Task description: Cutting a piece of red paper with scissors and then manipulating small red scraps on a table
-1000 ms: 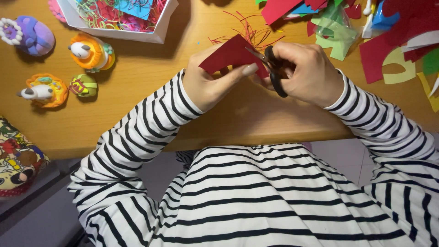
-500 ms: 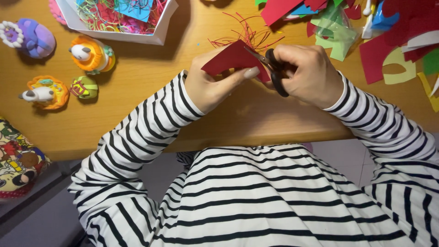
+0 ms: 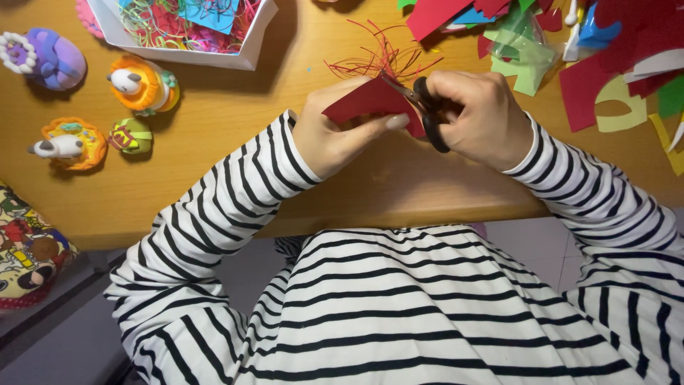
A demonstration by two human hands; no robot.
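Observation:
My left hand [image 3: 329, 135] pinches a piece of red paper [image 3: 365, 102] above the wooden table [image 3: 235, 142]. My right hand [image 3: 479, 114] grips black-handled scissors [image 3: 422, 107], whose blades bite into the paper's upper edge. Thin red paper strips [image 3: 377, 58] fan out from the far side of the sheet. Both arms wear black-and-white striped sleeves.
A white box [image 3: 187, 28] of coloured paper shreds sits at the top left. Several small clay figures, such as the orange one [image 3: 141, 84], stand at the left. Red, green and yellow paper scraps [image 3: 605, 64] lie at the top right. A patterned cushion [image 3: 28, 249] rests at the lower left.
The scissors have worked a little along the red paper's edge; both hands stay nearly in place.

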